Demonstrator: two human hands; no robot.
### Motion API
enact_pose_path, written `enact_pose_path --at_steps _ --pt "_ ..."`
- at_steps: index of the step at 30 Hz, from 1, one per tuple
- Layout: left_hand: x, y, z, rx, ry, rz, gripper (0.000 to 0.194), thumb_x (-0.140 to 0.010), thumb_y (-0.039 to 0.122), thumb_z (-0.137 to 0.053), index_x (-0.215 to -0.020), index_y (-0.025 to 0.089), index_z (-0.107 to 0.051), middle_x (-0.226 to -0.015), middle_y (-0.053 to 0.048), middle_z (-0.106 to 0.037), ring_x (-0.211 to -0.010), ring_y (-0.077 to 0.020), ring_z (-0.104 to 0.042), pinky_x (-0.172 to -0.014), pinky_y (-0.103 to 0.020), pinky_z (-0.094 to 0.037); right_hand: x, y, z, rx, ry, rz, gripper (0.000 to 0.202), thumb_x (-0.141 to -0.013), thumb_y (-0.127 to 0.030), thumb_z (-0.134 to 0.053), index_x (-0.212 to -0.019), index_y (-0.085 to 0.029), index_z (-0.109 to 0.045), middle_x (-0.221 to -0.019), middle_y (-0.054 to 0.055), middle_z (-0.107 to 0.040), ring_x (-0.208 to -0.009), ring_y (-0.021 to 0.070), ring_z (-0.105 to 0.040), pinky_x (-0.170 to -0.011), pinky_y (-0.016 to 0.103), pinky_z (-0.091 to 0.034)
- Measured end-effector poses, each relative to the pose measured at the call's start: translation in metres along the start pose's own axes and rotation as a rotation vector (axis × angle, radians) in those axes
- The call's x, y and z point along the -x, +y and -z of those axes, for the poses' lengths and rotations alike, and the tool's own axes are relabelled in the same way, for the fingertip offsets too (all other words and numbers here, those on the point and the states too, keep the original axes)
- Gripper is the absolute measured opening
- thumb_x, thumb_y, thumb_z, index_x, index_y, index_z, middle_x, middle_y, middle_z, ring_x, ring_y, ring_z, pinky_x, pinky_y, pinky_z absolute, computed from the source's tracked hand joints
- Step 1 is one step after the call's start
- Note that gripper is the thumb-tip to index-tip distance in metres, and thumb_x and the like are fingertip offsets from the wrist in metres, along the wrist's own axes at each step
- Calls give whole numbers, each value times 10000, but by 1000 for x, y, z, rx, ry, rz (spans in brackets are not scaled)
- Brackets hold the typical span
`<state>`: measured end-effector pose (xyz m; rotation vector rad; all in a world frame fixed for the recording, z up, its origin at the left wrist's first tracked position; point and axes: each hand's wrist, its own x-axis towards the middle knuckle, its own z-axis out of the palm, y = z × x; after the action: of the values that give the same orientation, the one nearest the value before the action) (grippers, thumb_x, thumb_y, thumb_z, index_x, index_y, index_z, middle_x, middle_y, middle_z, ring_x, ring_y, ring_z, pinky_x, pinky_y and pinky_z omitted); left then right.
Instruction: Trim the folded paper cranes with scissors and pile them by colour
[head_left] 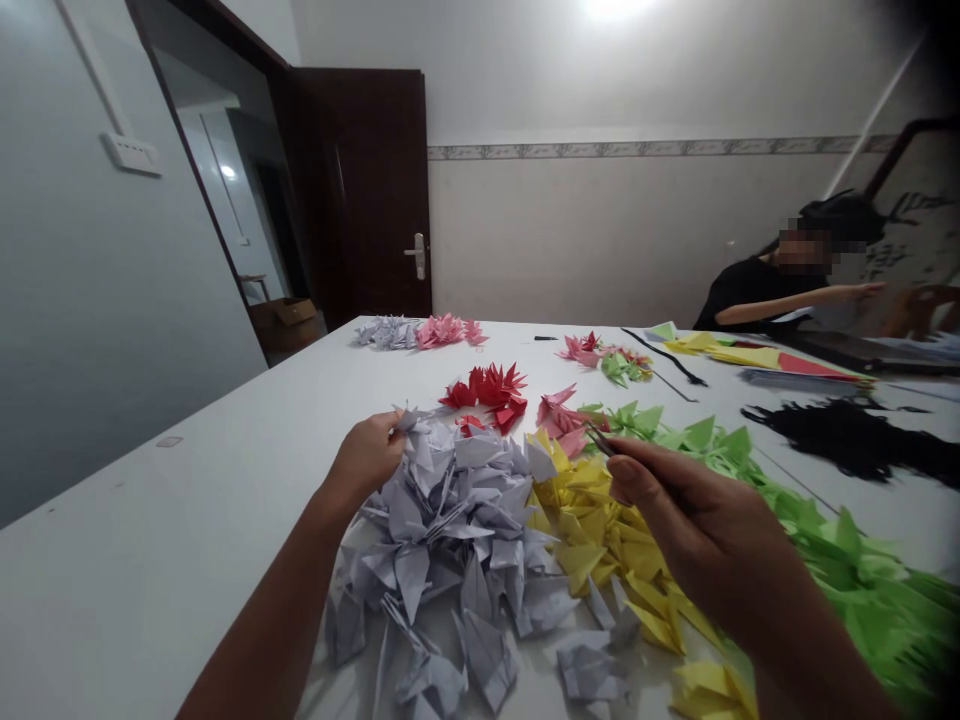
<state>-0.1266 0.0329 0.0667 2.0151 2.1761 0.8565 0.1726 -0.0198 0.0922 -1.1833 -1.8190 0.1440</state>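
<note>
My left hand [367, 455] is closed, with thumb and finger pinching a pale grey folded paper crane [409, 418] at the upper left of a heap of similar grey cranes [457, 510]. My right hand [697, 530] is closed around a slim, dark metal tool [602, 441] that looks like tweezers; most of it is hidden in the palm. Its tip points left above a pile of yellow paper cranes [585, 520]. Green paper cranes [825, 540] spread behind and to the right of that hand. Pink paper cranes [561, 420] lie just beyond the tool's tip.
On the white table [187, 540], red cranes [491, 390] sit beyond the grey heap, with pink cranes [446, 330] farther back. Black cords [855, 435] and coloured paper sheets [787, 362] lie at the right. Another person [765, 290] sits at the far right.
</note>
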Motion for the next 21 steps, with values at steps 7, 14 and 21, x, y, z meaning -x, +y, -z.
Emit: enact_pose_path --at_steps 7,14,21 --pt "-3 -10 1 54 14 44 469 -738 118 -410 -1175 153 -578 -1135 -112 -672 -976 -228 -642 -817 -303 -479 -1 -1 -1 19 4 25 388 -870 -457 -484 -986 -173 -721 -748 67 -740 -610 189 -693 -592 289 -563" --pt "-4 -17 1 116 28 94 638 -722 89 -412 -1359 104 -441 -1257 -148 -605 -1115 -242 -604 -956 -339 -462 0 -1 0 28 12 18 381 -864 -466 -498 -982 -184 -725 -769 69 -746 -610 197 -696 -569 296 -564" --pt "0 -8 7 55 114 20 488 -779 132 -395 -1229 116 -581 -1285 -102 -595 -1190 -243 -548 -1042 -362 -413 0 1 1 48 37 30 411 -858 -483 -505 -1018 -172 -722 -782 77 -749 -606 204 -696 -620 324 -579"
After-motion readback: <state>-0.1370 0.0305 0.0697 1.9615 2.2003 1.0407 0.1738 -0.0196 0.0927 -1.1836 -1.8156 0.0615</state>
